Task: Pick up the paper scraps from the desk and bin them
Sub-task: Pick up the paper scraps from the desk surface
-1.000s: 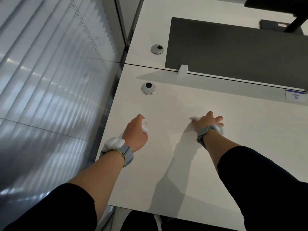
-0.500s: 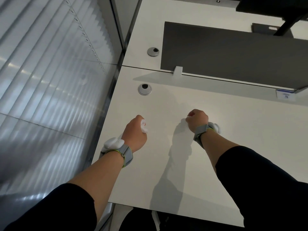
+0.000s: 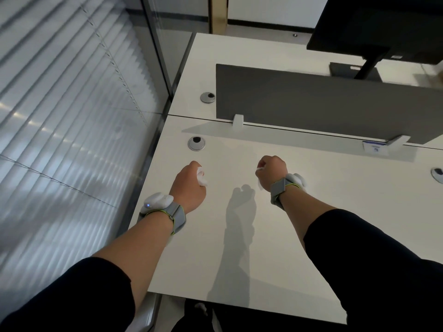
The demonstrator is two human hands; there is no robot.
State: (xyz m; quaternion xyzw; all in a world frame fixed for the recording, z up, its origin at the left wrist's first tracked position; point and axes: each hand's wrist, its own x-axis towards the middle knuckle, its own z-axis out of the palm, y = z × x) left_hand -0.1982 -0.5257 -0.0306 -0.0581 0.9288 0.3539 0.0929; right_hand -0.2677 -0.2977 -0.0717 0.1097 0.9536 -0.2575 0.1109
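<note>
**Fig. 1 — Both fists loaded, table surface cleared of visible scraps**

Head view. My left hand (image 3: 190, 185) is clenched round a white paper scrap (image 3: 201, 176), part of which pokes out by the thumb. My right hand (image 3: 272, 172) is now clenched too, w/ a 2nd scrap (image 3: 260, 169) showing as thin white slivers at the front and underside of the fist. Both fists hover just above the white table (image 3: 239, 236), apart from each other, approx. level.

Change: 1 s ago my right hand lay spread flat on the table over a scrap; 0.5 s ago it had curled shut; now it is lifted clear w/ the paper inside. Left hand unchanged throughout. The view has also tipped up, so more of the far side shows: grey divider panel (image 3: 323, 101), monitor (image 3: 383, 27).

Meaning: I judge the pick-up phase done for this stretch of table, since no loose scrap shows on it; binning comes next.

Hidden or unclear: no bin in view, so its location is unknown. Size and number of scraps inside each fist can't be told. Table's right portion is cut off by the frame edge and my sleeve (image 3: 374, 267), so scraps may remain there.
</note>
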